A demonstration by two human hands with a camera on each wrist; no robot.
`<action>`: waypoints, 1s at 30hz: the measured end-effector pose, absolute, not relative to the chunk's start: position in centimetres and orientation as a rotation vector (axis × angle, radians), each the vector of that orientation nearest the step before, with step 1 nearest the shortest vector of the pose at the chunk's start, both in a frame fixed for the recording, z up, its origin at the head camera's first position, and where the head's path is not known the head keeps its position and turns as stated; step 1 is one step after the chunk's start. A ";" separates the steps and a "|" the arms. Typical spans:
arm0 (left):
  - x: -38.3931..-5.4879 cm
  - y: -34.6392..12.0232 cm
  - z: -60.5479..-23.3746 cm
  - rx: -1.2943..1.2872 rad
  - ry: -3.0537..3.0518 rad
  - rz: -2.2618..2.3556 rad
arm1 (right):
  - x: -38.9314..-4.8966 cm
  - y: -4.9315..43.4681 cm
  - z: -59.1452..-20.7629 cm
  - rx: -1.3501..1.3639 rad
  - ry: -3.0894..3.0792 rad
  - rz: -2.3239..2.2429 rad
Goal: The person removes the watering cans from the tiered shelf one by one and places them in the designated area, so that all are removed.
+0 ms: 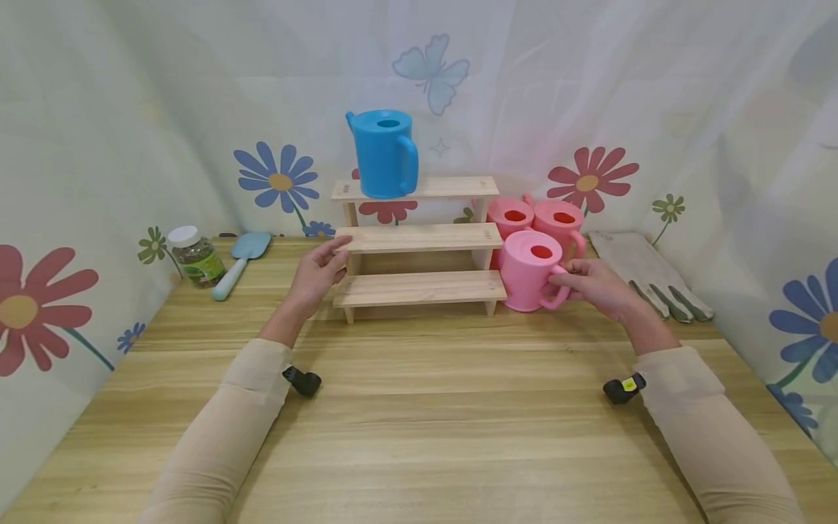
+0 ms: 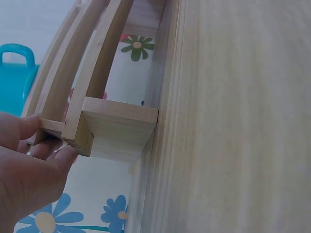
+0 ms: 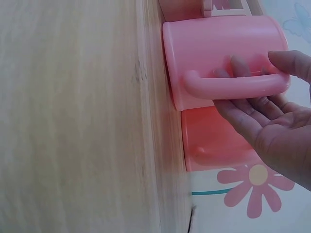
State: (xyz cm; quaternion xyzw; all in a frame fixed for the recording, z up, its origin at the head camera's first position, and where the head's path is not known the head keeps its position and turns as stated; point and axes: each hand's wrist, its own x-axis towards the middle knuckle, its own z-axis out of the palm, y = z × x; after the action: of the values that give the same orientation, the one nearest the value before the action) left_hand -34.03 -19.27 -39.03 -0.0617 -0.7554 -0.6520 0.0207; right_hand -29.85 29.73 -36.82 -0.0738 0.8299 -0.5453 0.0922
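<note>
Just right of centre in the head view, the front pink watering can (image 1: 520, 279) is found on the counter (image 1: 432, 407) side of two coral-pink cans (image 1: 556, 231), just beside the right end of the wooden stand (image 1: 425, 237). Its handle is held by the right grip (image 1: 597, 289): fingers are passed through the loop, and the thumb is laid near its upper end. Whether the base is resting or slightly raised cannot be told. Near the centre, the stand's left end is pinched by the left grip (image 1: 317, 273) at the middle shelf. The blue watering can (image 1: 382, 160) is carried by the top shelf.

The step in hand is judged to be the handling of the front can while the stand is steadied. For this to be done well, the thumb should be pressed firmly on the handle so that the body is not allowed to swing. Any lift should be made straight up, with the can drawn toward the bottom of the frame, so that neither the neighbouring cans nor the shelf end is knocked. The stand should be held lightly, without being tipped, since the blue can could be toppled.
</note>
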 end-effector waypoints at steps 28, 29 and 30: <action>-34.3 -19.3 -39.3 -0.205 -2.326 -2.011 | -28.6 30.2 -34.8 -0.193 2.944 -1.157; -34.2 -19.3 -39.3 -0.209 -2.322 -2.007 | -28.5 30.1 -34.4 -0.182 2.966 -1.165; -34.2 -19.4 -39.3 -0.217 -2.321 -2.003 | -28.3 30.0 -34.0 -0.173 2.988 -1.179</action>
State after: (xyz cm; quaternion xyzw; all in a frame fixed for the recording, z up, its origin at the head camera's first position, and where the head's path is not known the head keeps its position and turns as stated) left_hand -34.21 -19.36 -39.29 -0.0705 -0.7548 -0.6512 0.0340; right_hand -28.30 30.02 -34.02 -0.0538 0.9282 -0.3664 -0.0375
